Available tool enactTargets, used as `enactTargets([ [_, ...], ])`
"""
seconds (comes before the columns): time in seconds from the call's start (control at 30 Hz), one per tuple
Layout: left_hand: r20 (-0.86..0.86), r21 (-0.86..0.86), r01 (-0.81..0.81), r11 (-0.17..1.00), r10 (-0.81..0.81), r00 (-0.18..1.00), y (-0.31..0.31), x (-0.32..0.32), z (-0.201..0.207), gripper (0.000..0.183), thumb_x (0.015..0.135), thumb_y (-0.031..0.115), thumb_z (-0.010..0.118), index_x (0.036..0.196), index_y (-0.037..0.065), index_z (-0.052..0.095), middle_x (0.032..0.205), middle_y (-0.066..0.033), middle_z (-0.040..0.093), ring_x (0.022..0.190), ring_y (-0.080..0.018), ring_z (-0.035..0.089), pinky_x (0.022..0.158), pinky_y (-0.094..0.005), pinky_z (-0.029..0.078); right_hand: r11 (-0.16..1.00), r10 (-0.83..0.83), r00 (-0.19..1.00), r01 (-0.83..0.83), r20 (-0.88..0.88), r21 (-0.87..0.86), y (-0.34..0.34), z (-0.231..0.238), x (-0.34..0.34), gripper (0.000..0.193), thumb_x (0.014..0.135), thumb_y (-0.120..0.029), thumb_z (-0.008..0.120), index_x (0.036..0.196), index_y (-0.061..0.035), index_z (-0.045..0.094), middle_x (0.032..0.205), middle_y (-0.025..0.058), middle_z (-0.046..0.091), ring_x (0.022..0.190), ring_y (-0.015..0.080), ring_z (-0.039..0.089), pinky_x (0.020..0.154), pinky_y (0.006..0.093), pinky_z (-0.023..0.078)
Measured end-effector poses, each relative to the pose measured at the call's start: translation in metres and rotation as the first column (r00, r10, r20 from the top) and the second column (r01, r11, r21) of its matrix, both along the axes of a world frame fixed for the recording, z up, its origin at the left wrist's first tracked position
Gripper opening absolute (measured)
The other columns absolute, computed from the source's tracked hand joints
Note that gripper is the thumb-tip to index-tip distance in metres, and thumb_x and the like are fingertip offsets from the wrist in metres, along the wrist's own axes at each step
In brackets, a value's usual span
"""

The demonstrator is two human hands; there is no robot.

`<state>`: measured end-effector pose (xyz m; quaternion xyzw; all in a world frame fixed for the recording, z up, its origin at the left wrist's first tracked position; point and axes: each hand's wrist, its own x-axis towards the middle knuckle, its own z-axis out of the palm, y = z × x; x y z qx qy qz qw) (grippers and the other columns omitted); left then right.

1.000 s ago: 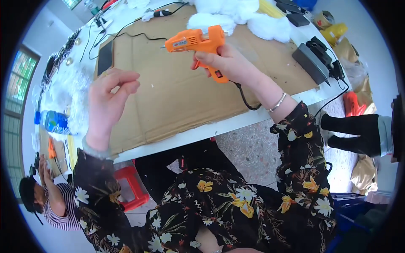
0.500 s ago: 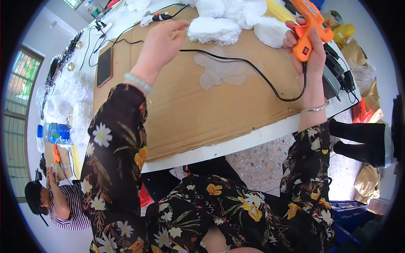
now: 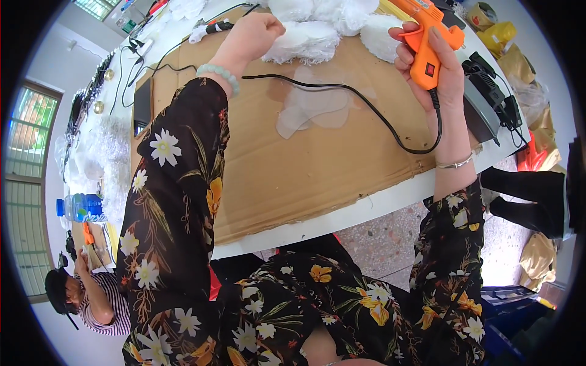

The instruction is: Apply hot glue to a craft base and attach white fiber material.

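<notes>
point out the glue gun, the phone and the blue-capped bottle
Glue gun (image 3: 423, 51): head view, on the orange handle.
Phone (image 3: 143, 100): head view, on the middle of its dark face.
Bottle (image 3: 82, 208): head view, on the middle of its body.

I'm standing in what looks like a craft workshop: cardboard (image 3: 293, 183) is shielding the table (image 3: 342, 218) mid-frame, white fluff (image 3: 305, 43) is lying up top, a glue gun (image 3: 426, 66) is showing upper right, a co-worker (image 3: 108, 299) lower left.
</notes>
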<state>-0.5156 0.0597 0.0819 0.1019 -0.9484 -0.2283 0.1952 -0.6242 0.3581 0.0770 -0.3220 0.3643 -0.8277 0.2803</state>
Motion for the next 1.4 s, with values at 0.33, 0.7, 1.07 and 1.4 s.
enactTargets([
  [0.33, 0.052, 0.018, -0.101, 0.995, 0.1, 0.994, -0.004, -0.007, -0.011, 0.03, 0.078, 0.03, 0.073, 0.09, 0.003, 0.071, 0.073, -0.0041, 0.066, 0.069, -0.0096, 0.057, 0.067, -0.0269, 0.046, 0.994, -0.05, 0.997, 0.055, -0.054, 0.09, -0.007, 0.007, 0.015, 0.036, 0.096, -0.029, 0.05, 0.112, 0.0035, 0.054, 0.108, 0.0199, 0.061, 0.068, 0.0121, 0.048, 0.064, 0.0251, 0.037],
  [0.7, -0.029, 0.04, -0.16, 0.986, 0.161, 0.987, -0.021, -0.026, 0.009, 0.031, 0.08, 0.033, 0.071, 0.087, 0.003, 0.072, 0.074, -0.0037, 0.066, 0.07, -0.0109, 0.057, 0.066, -0.0264, 0.046, 0.997, -0.033, 0.999, 0.036, -0.042, 0.065, -0.007, 0.007, 0.016, 0.036, 0.095, -0.028, 0.05, 0.112, 0.0039, 0.054, 0.107, 0.0202, 0.062, 0.068, 0.0122, 0.049, 0.064, 0.0251, 0.038],
  [1.07, -0.086, 0.411, -0.092, 0.907, 0.138, 0.987, -0.038, -0.015, 0.015, 0.037, 0.078, 0.036, 0.071, 0.091, 0.001, 0.071, 0.073, -0.0035, 0.065, 0.069, -0.0131, 0.057, 0.066, -0.0276, 0.046, 0.992, -0.082, 0.994, 0.089, -0.079, 0.087, -0.006, 0.006, 0.018, 0.036, 0.095, -0.028, 0.05, 0.113, 0.0033, 0.055, 0.106, 0.0203, 0.062, 0.068, 0.0115, 0.05, 0.064, 0.0243, 0.039],
  [1.4, -0.139, 0.458, -0.152, 0.876, 0.24, 0.961, -0.047, -0.005, 0.028, 0.029, 0.085, 0.026, 0.067, 0.098, 0.0, 0.07, 0.08, -0.0022, 0.065, 0.071, -0.0119, 0.058, 0.064, -0.0277, 0.047, 0.997, -0.043, 0.996, 0.048, -0.084, 0.058, -0.009, 0.005, 0.016, 0.033, 0.095, -0.025, 0.051, 0.112, 0.003, 0.056, 0.106, 0.02, 0.063, 0.069, 0.011, 0.051, 0.064, 0.0235, 0.041],
])
